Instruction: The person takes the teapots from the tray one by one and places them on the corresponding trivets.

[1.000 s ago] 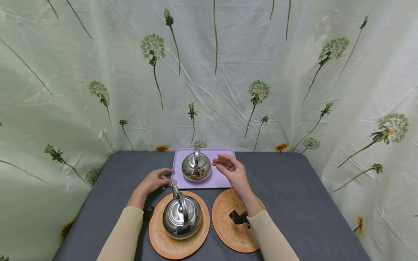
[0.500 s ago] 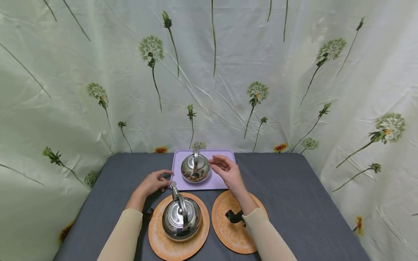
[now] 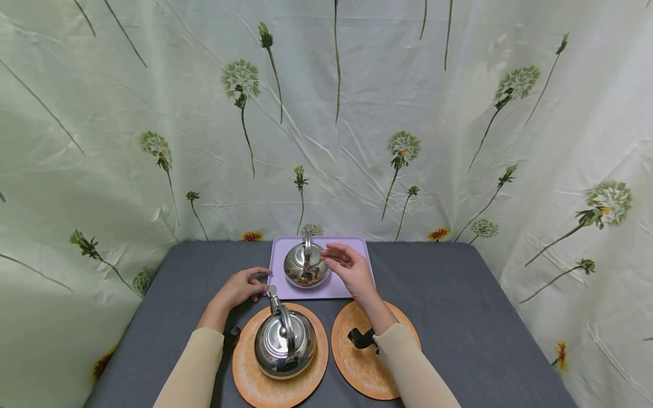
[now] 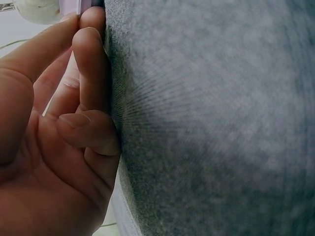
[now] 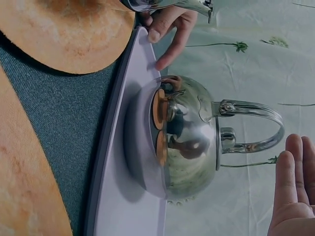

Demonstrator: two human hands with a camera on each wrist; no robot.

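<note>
A shiny steel kettle (image 3: 306,265) stands upright on a lilac tray (image 3: 347,286) at the back of the table. My right hand (image 3: 352,271) hovers over the tray's right half, fingers loosely bent toward the kettle. In the right wrist view its fingers (image 5: 293,177) lie apart from the kettle's arched handle (image 5: 256,115). At the tray's left edge rests my left hand (image 3: 242,286), index finger and thumb spread along the rim. The left wrist view has its fingertips (image 4: 87,37) by the tray edge (image 4: 71,6), the other fingers loosely curled. Neither hand holds the kettle.
In front, a second, larger-looking steel kettle (image 3: 284,343) sits on a round orange mat (image 3: 245,368), its spout close to my left thumb. Another orange mat (image 3: 357,371) lies to the right, partly under my right forearm. A flowered curtain (image 3: 336,141) hangs behind the dark tablecloth (image 3: 449,294).
My right hand has moved a little left, toward the kettle on the tray. The left hand has stayed at the tray's edge, and both kettles stand where they were.
</note>
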